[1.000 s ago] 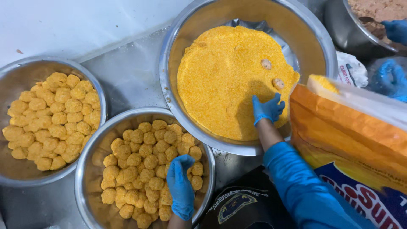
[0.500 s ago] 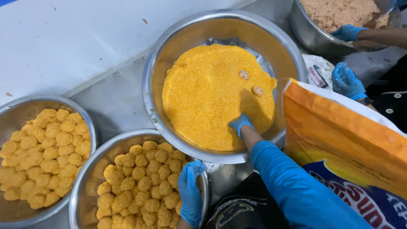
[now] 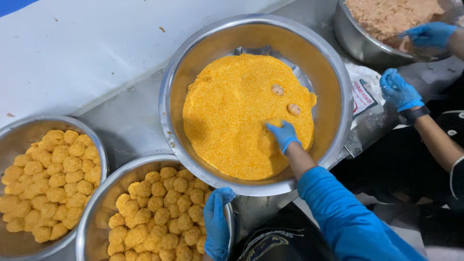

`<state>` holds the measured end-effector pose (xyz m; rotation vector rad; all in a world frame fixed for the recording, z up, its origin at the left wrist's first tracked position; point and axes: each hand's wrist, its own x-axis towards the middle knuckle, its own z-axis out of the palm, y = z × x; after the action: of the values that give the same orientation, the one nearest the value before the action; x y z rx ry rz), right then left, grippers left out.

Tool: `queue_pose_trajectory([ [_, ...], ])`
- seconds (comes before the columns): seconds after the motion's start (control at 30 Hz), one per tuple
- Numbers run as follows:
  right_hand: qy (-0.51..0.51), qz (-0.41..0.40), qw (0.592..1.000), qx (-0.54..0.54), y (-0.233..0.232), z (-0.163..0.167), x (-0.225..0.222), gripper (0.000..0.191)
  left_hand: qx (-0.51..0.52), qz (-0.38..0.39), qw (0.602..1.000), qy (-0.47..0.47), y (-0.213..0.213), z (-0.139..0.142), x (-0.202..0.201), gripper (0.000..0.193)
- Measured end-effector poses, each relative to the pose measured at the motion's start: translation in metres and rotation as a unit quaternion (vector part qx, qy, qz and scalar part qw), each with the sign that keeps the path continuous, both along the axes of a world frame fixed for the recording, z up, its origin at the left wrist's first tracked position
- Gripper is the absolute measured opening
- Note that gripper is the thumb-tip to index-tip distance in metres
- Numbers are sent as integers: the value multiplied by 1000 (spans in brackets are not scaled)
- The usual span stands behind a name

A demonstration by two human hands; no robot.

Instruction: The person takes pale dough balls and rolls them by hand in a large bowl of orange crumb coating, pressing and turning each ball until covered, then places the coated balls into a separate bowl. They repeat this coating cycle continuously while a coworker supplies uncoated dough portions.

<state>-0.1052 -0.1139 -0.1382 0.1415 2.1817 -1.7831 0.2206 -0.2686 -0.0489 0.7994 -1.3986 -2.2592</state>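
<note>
Breadcrumbs (image 3: 232, 121), bright orange and fine, are spread across the bottom of a large steel bowl (image 3: 338, 82) at the middle of the view, and the right hand (image 3: 283, 135), gloved in blue, is pressed down into them near the bowl's near right side; its fingers are curled into the crumbs, but whether anything is gripped beneath them cannot be told. Two pale uncoated pieces (image 3: 285, 100) are seen lying on the crumbs just beyond that hand, close to each other but apart. The left hand (image 3: 217, 224), also in a blue glove, is laid over the right rim of a nearer steel bowl (image 3: 94, 212), with its fingers folded loosely on the rim and nothing else held. That bowl is filled with coated orange nuggets (image 3: 159, 217), and a second bowl (image 3: 99, 145) at the far left is likewise heaped with the same coated pieces. At the upper right, a fourth bowl (image 3: 353, 41) of pale minced mixture is worked by another person's two gloved hands (image 3: 400, 92). A white wall panel (image 3: 96, 48) is seen behind the bowls.
</note>
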Motion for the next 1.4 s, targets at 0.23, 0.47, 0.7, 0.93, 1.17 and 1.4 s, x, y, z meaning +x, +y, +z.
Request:
queue_pose_trajectory([
  [0.23, 94, -23, 954, 284, 87, 19, -148, 55, -49, -61, 994, -73, 44, -4, -56, 32],
  [0.47, -149, 229, 945, 180, 108, 19, -244, 80, -41, -105, 991, -75, 106, 8, -148, 33],
  [0.7, -200, 381, 886, 169, 85, 19, -273, 74, -193, -163, 951, -176, 112, -57, -283, 70],
  [0.93, -185, 574, 790, 104, 43, 28, -264, 69, -233, -32, 945, -226, 108, -111, -420, 79],
  [1.17, 42, 627, 734, 256, -25, 32, -342, 50, -178, -52, 937, -297, 79, -125, -408, 49],
  [1.4, 102, 421, 775, 461, -91, 64, -406, 82, -372, 16, 887, -272, 71, -129, -380, 50],
])
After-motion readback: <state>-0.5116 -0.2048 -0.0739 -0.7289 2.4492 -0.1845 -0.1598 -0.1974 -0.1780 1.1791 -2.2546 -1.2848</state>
